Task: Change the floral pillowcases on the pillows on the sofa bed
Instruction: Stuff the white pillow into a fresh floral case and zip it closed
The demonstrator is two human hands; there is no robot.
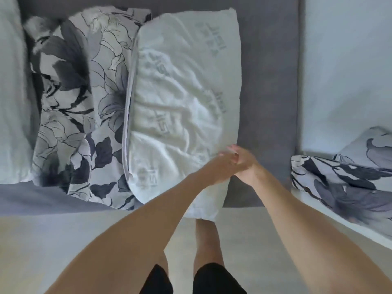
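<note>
A white pillow lies on the grey sofa bed, about half out of its floral pillowcase, which is bunched up on its left side. The pillow's near corner hangs over the sofa's front edge. My left hand and my right hand meet at the pillow's right edge, one over the other and blurred. Whether the fingers grip the pillow does not show.
Another floral-cased pillow lies on a white surface to the right. Pale bedding is at the far left. My legs stand on the light floor right in front of the sofa.
</note>
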